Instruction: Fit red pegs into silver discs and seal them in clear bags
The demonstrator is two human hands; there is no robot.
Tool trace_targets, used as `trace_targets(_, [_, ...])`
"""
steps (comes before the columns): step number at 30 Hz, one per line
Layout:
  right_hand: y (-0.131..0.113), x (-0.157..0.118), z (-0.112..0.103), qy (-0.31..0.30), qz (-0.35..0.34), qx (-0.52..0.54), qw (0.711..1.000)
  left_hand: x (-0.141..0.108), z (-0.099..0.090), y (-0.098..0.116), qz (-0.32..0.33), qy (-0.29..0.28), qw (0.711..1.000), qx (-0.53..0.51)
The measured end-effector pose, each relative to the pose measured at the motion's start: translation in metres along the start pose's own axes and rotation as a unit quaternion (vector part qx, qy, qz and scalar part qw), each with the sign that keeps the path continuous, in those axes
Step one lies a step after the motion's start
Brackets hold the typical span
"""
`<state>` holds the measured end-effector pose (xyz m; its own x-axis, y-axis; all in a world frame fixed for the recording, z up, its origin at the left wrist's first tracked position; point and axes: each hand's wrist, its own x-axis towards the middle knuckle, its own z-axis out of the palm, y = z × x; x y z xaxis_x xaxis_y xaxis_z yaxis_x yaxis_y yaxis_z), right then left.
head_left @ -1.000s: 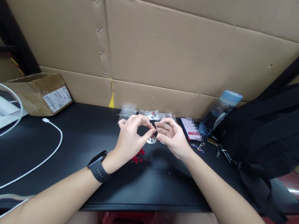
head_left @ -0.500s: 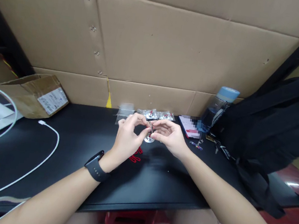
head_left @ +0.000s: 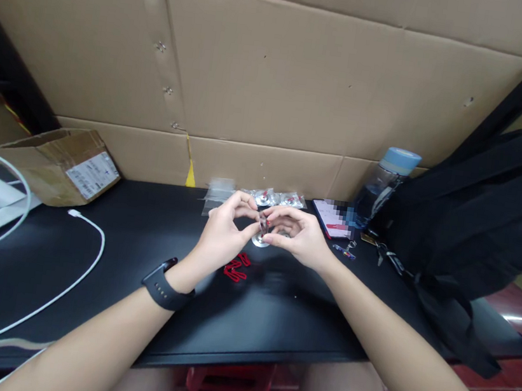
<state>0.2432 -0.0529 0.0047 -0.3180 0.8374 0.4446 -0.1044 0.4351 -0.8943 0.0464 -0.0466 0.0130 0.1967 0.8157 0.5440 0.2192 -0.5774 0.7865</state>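
Between my two hands is a small shiny metal disc (head_left: pixel 264 223) with bits of red on it, tilted nearly edge-on. My left hand (head_left: pixel 228 226) pinches its left side with thumb and fingers, a dark watch on that wrist. My right hand (head_left: pixel 298 236) grips the opposite side with thumb and fingertips. Just below the fingertips a silver round piece (head_left: pixel 260 241) shows in part, its upper area hidden. Red looped cords (head_left: pixel 235 268) lie on the black table (head_left: pixel 273 319) below my left hand. Fine details of the disc are blurred.
Behind the hands lie clear plastic packets (head_left: pixel 292 200) with silver and red pieces, and clear bags (head_left: pixel 219 193). To the right are a phone (head_left: pixel 330 216), keys (head_left: pixel 381 255), a water bottle (head_left: pixel 384 186) and a black backpack (head_left: pixel 479 218). A cardboard box (head_left: pixel 62 169) and white cable (head_left: pixel 97 264) occupy the left.
The disc has turned a little between my fingers, showing more of its face. My left hand and wrist have shifted slightly left, uncovering more of the red cords.
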Motion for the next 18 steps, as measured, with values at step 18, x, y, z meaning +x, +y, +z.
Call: trace_targets(18, [-0.0039, -0.0009, 0.0021, 0.011, -0.049, -0.124, 0.991, -0.0037, -0.0015, 0.0060, 0.016, 0.004, 1.000, 0.010])
